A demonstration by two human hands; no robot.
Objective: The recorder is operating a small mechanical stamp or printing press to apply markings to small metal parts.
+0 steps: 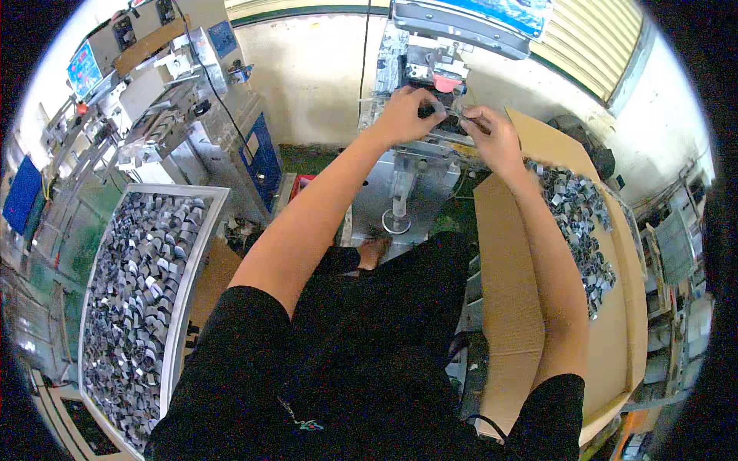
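Note:
Both arms reach forward to a small bench machine [419,58] with a pinkish-red part [447,83] in its middle. My left hand [407,117] is at the machine's work area, thumb and fingers pinched round a small curved grey metal piece [436,113]. Close beside it on the right, my right hand [493,137] has its thumb and forefinger pinched together just below the red part. Whatever it holds is too small to name. The fingertips of the two hands are a short gap apart.
On the left stands a pale-rimmed tray [219,201] heaped with curved grey metal pieces [146,284]. To the right, an open cardboard box [511,307] holds a pile of small metal parts [573,207]. Another machine [177,100] stands at the far left, with a black cable hanging before it.

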